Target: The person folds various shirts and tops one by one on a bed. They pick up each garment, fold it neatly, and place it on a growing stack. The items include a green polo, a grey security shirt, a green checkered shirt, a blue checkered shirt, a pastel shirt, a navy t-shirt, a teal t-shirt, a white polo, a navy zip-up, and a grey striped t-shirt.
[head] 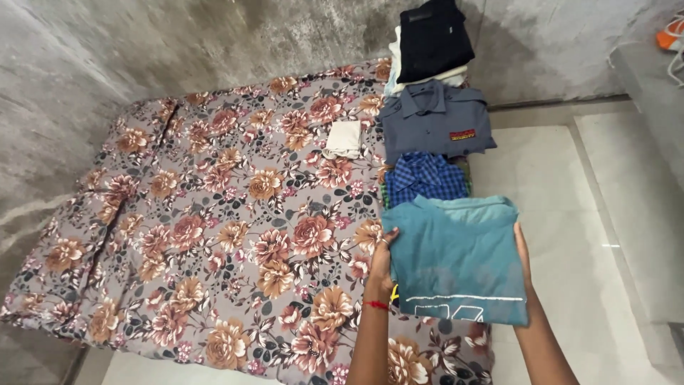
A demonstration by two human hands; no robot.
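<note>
The folded teal t-shirt (456, 260) is held up flat over the near right corner of the floral bedsheet (214, 235), just in front of the folded blue checked shirt (425, 177). It looks light and limp, soft knit cloth that would sag or unfold if gripped at one point, so I'd judge the two side edges the right place to hold it. The left hand (382, 260) is closed on the t-shirt's left edge, thumb on top; the right hand (522, 253) grasps the right edge, fingers mostly hidden behind the cloth. Beyond the checked shirt lies a folded grey collared shirt (434, 125), and beyond that a stack with a black garment (432, 36) on top against the concrete wall (235, 39). A small folded cream cloth (343, 138) sits left of the grey shirt.
</note>
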